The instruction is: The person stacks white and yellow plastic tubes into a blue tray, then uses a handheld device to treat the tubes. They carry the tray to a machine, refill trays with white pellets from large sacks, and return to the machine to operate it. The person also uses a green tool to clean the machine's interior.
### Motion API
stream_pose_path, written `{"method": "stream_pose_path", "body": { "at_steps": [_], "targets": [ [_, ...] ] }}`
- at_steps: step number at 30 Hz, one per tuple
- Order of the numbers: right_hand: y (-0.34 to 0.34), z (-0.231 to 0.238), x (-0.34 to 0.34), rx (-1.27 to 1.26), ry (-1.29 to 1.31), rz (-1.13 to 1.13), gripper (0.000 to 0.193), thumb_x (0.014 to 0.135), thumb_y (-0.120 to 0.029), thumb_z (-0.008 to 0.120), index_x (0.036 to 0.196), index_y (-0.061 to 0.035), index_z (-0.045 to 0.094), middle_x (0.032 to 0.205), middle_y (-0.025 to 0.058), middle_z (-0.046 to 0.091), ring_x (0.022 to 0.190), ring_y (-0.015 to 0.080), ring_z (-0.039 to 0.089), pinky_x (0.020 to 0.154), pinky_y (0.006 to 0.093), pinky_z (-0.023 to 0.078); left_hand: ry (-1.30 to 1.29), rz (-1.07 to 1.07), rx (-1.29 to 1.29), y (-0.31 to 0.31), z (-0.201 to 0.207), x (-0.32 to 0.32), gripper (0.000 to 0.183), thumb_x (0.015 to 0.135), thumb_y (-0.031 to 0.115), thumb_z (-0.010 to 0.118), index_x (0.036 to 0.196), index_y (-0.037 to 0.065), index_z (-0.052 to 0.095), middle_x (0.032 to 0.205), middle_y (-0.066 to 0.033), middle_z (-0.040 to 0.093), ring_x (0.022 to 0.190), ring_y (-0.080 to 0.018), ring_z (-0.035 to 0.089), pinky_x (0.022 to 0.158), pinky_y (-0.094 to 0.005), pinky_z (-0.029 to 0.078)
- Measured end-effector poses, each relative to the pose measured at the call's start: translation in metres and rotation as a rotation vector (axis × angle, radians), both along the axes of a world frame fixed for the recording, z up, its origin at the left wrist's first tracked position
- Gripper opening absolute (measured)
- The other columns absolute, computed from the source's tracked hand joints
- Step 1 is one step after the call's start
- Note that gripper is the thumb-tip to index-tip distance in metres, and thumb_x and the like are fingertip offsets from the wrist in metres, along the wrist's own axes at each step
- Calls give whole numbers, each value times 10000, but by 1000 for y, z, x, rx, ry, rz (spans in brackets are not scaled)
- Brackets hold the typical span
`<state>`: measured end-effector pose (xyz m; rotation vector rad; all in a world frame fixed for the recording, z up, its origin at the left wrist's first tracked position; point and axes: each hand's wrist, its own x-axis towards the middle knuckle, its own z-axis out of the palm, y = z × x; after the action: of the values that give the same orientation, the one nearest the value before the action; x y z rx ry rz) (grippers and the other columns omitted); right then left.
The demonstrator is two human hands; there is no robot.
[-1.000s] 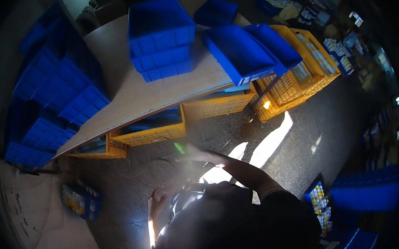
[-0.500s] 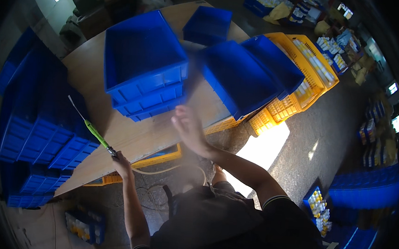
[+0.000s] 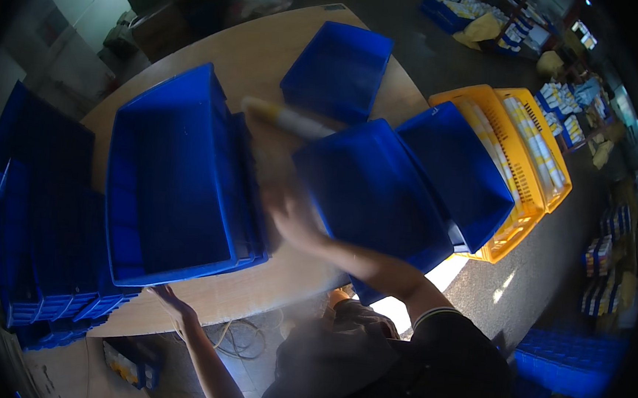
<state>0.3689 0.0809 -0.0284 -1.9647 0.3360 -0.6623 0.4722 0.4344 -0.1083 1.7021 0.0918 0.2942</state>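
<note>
A stack of deep blue plastic bins (image 3: 172, 181) stands tilted at the left of the wooden table, its top bin hollow toward me. My left hand (image 3: 174, 309) is at the near lower edge of this stack, with its fingertips against the bin and partly hidden under it. My right hand (image 3: 288, 215) is smeared by motion in the gap between that stack and a second blue bin (image 3: 371, 188) on the right. Beyond it is a blurred white and yellow tube-like thing (image 3: 291, 117); whether the hand touches it I cannot tell.
A blue bin (image 3: 337, 71) lies at the table's far side. Another blue bin (image 3: 454, 175) and yellow crates (image 3: 532, 199) with white and yellow goods line the right. Nested blue bins (image 3: 42, 246) stand at far left. A coiled hose (image 3: 239, 339) lies below the table (image 3: 216, 299).
The green air gun has gone from my left hand, which now touches the bin stack. The stack looks larger and more tilted. My right hand has moved toward its side; the tube-like thing has appeared.
</note>
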Motion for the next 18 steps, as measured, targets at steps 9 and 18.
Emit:
{"method": "stream_pose_path", "body": {
  "at_steps": [9, 18],
  "targets": [
    [-213, -92, 172, -551, 892, -189, 365, 813, -247, 613, 1125, -59, 592, 1110, 148, 635, 1088, 392, 584, 891, 611, 437, 564, -183, -99, -82, -33, -192, 162, 896, 33, 568, 1033, -9, 645, 974, -95, 656, 819, -147, 597, 684, -267, 474],
    [-195, 37, 127, -537, 431, -230, 644, 701, -290, 768, 1244, -72, 499, 1206, 161, 591, 1130, 383, 537, 899, 465, 489, 209, -703, 187, -188, 54, -153, 174, 889, 52, 606, 1029, -34, 664, 1053, -159, 679, 981, -260, 654, 847, -330, 500]
  ]
}}
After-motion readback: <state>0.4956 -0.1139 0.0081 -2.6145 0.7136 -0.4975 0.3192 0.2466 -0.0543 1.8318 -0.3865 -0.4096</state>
